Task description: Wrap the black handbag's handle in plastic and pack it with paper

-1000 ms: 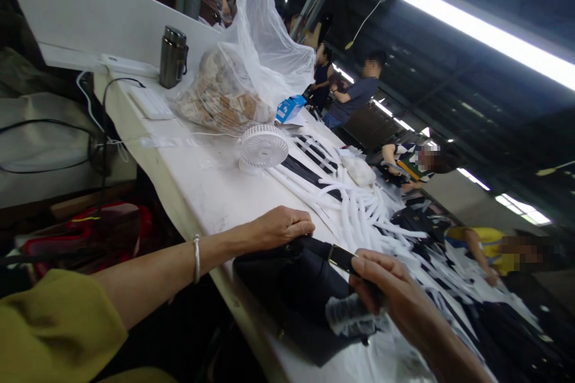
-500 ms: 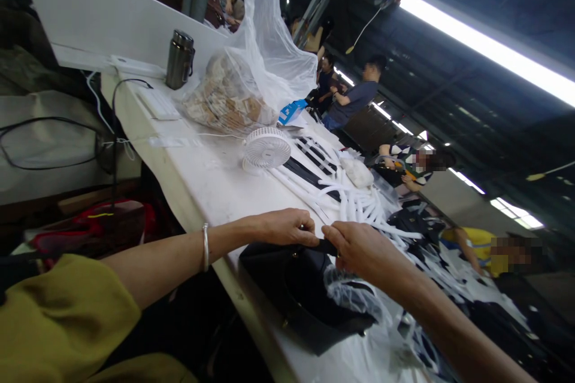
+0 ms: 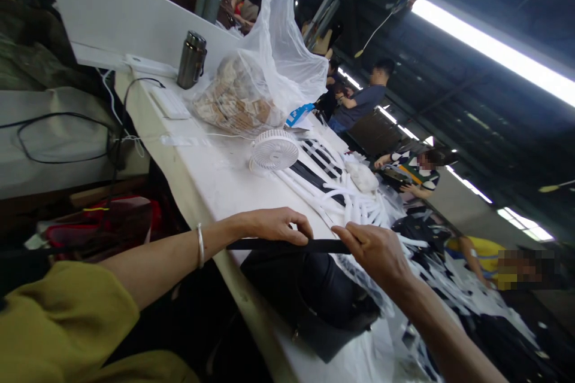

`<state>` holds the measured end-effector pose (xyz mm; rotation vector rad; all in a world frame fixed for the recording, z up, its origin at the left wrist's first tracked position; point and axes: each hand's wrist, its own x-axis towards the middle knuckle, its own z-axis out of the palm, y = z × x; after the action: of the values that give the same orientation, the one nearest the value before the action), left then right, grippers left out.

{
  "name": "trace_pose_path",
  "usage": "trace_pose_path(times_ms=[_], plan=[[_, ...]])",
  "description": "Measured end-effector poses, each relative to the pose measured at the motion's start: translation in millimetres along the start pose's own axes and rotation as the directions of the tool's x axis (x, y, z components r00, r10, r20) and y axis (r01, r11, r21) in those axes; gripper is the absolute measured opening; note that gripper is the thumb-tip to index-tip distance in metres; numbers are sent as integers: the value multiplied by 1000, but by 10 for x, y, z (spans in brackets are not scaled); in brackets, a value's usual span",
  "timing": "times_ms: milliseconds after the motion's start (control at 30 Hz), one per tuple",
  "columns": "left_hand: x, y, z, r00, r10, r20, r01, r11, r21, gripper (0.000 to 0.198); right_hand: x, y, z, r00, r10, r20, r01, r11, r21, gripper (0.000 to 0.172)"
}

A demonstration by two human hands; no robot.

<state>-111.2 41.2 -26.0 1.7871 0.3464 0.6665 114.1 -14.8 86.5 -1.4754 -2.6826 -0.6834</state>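
Nearest is the mustard sleeve (image 3: 67,323) of the left arm, with a silvery bracelet (image 3: 200,245) at the wrist beyond it. The left hand (image 3: 281,226) has its thumb and forefinger brought together at the tips on a black strap (image 3: 326,246), a small gap showing between them farther back. The strap passes under these fingertips, and a length of it sticks out to the left below the hand. From there it runs taut and nearly level to the right hand (image 3: 375,248), whose fingers are curled closed around it, the thumb lying along the top; how the strap lies inside that grip is hidden. Just below the strap, a black bag (image 3: 323,305) rests near the edge of the white table (image 3: 224,191); whether the two are joined, I cannot tell. Crumpled clear plastic (image 3: 381,311) lies against the bag's right side. Farther along are a heap of white strips (image 3: 359,206) and a small white fan (image 3: 275,151). Behind the fan a clear sack (image 3: 238,96) holds brownish pieces, with a dark flask (image 3: 191,60) near it. Co-workers appear beyond, along the right.
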Motion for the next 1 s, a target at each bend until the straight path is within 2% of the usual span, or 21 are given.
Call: trace_pose_path(times_ms=[100, 200, 267, 367, 467, 567, 633, 733, 867, 933, 1000], plan=[[-193, -133, -48, 995, -94, -31, 90, 992, -88, 35, -64, 87, 95, 989, 99, 106, -108, 991, 83, 67], [-382, -231, -29, 971, -236, -29, 232, 967, -106, 29, -131, 132, 142, 957, 170, 235, -196, 977, 89, 64], [-459, -249, 39, 964, -263, -40, 258, 961, -95, 22, -152, 100, 139, 926, 196, 322, -223, 974, 48, 58], [-498, -197, 172, 973, -212, -90, 213, 977, -3, 15, -133, -59, 68, 909, 165, 384, -175, 985, -11, 47], [-479, -130, 250, 978, -167, -128, 178, 981, 80, 16, -78, -292, -49, 908, 107, 405, -148, 986, 72, 44], [-428, -129, 230, 977, -151, -153, 165, 982, 88, 21, -27, -477, -115, 880, 118, 460, -234, 950, 205, 44], [-380, -145, 181, 967, -137, -217, 173, 972, 156, 24, 0, -537, -99, 865, 156, 477, -294, 928, 229, 41], [-282, -113, 117, 951, -18, -309, 113, 949, 294, 30, 52, -549, -14, 863, 208, 460, -350, 904, 247, 38], [-116, 29, 105, 984, 119, -134, -86, 969, 231, 34, 141, -465, 20, 872, 152, 464, -383, 803, 457, 40], [-55, 77, 113, 991, 113, -73, -98, 977, 192, 33, 131, -339, -57, 894, 159, 419, -385, 752, 535, 41], [-30, 95, 105, 996, 81, -47, -72, 982, 174, 33, 26, -136, -171, 906, 252, 339, -407, 738, 538, 36]])
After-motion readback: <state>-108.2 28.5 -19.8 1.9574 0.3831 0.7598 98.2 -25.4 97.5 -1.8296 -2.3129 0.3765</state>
